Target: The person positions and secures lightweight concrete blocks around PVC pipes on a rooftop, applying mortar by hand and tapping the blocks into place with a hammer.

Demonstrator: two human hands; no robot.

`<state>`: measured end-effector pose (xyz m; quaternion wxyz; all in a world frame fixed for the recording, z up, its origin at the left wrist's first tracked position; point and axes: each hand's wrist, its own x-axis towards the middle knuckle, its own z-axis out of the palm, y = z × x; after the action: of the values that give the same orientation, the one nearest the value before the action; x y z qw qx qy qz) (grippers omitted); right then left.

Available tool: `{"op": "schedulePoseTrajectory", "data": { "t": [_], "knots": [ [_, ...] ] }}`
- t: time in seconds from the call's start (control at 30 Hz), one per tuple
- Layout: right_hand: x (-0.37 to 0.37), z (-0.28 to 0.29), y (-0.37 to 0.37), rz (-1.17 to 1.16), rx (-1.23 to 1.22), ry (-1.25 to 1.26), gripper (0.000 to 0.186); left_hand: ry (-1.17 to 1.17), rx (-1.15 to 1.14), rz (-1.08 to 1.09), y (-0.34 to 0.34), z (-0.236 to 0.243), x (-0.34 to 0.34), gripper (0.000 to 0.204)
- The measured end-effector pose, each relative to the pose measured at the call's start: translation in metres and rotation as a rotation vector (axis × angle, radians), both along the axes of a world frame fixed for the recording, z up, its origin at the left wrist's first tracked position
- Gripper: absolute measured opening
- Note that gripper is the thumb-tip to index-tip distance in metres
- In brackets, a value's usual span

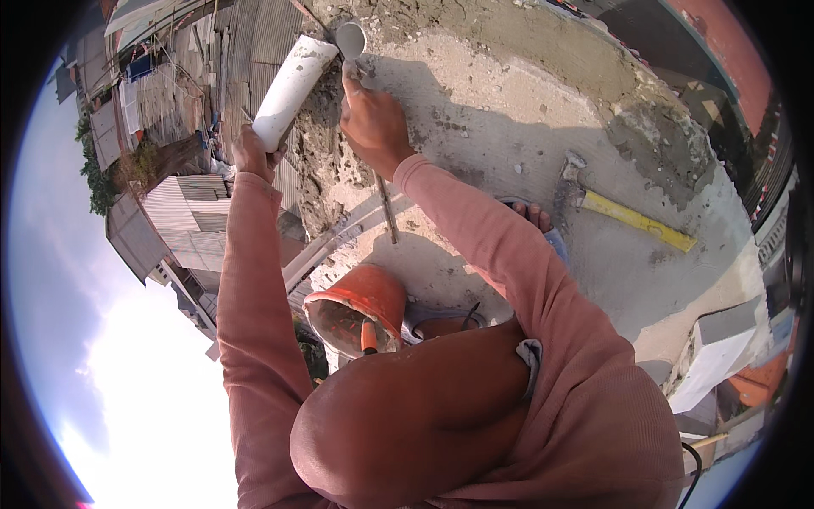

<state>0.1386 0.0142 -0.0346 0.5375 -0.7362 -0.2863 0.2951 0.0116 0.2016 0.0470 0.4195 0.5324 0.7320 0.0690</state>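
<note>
The white piece (292, 92), best kept steady, is clamped in the fingers of the left hand (253, 153) beside the pipe mouth (350, 41); whether anything is gripped by the right hand (375, 123) cannot be told

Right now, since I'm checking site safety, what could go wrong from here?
The long white piece is in the left hand by the ledge's edge; if that grip slipped, it might fall toward the corrugated roofs.

The orange bucket is also near the edge, by the person's knee, so a bump could tip it.

The yellow-handled hammer lies near the toes, a possible stumbling point.
</note>
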Motion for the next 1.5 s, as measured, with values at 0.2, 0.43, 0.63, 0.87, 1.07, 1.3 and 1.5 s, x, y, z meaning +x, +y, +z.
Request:
{"op": "schedulePoseTrajectory", "data": {
  "t": [0.2, 0.43, 0.63, 0.87, 1.07, 1.3, 1.5],
  "knots": [
    [-0.018, 0.0, -0.028, -0.008, 0.044, -0.027, 0.068, 0.081, 0.039, 0.046, -0.011, 0.005, 0.007, 0.042],
    [-0.009, -0.011, -0.003, -0.09, 0.045, -0.128, 0.061, -0.057, -0.001, 0.014, -0.016, 0.001, 0.004, 0.044],
    [0.007, -0.006, 0.027, -0.03, -0.041, 0.024, 0.06, -0.096, -0.083, 0.057, -0.016, 0.0, 0.008, 0.041],
    [0.002, -0.001, 0.007, 0.027, -0.006, -0.029, 0.062, -0.106, -0.18, 0.039, -0.014, 0.01, 0.001, 0.041],
    [-0.016, 0.001, -0.028, -0.024, 0.062, -0.117, 0.061, -0.03, -0.225, 0.001, -0.013, 0.026, 0.008, 0.043],
    [-0.029, 0.008, -0.03, 0.033, -0.018, 0.055, 0.062, -0.033, -0.251, -0.026, -0.013, 0.035, 0.01, 0.042],
    [-0.014, 0.005, 0.009, -0.046, -0.039, 0.075, 0.063, -0.115, -0.395, -0.003, -0.01, 0.037, 0.015, 0.037]
  ]
}}
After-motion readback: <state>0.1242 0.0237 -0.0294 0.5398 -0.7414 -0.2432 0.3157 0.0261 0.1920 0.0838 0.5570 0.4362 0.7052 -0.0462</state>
